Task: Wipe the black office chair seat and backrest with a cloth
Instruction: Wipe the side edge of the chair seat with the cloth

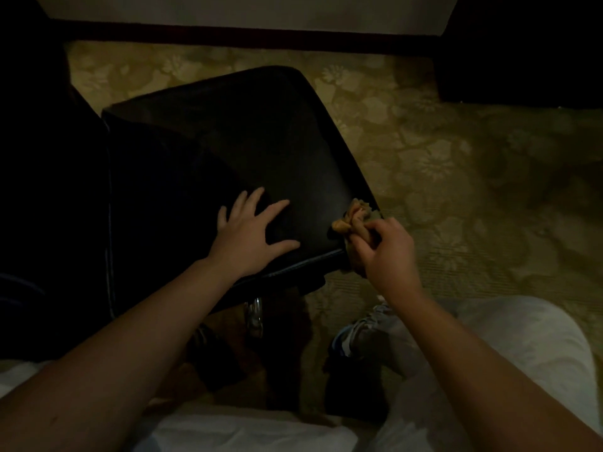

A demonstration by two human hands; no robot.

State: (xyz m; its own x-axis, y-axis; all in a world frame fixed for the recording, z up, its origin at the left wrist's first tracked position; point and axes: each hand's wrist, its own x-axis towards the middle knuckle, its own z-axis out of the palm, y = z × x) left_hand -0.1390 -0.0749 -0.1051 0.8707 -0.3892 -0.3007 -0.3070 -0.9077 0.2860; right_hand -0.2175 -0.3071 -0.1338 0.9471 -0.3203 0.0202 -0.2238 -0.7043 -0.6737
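Most of the right half of the frame is being taken up by a patterned carpet (456,177), and the black office chair is being viewed from above on it. Its seat (254,151) is lying across the centre of the frame, turned corner-on. The dark mass at the left edge (55,207) is probably the backrest, though too little light is being given to be sure.

The seat is being steadied by the left hand (251,236), which is being pressed flat on the padding near the lower edge, with the fingers straight and spread. At the seat's lower right corner the cloth (350,216) is being pinched between the curled fingers and thumb of the right hand (385,252). It is being bunched into a small tan wad that is touching the corner's rim.

The seat is being judged smooth, padded and firm. It is likely to swivel on its chrome column (254,316) under a sideways stroke, so it is best being held down by a flat palm. The cloth is being judged light, soft and limp, and is best being gripped as a loose wad, with a fold being left free beneath the fingers for contact.
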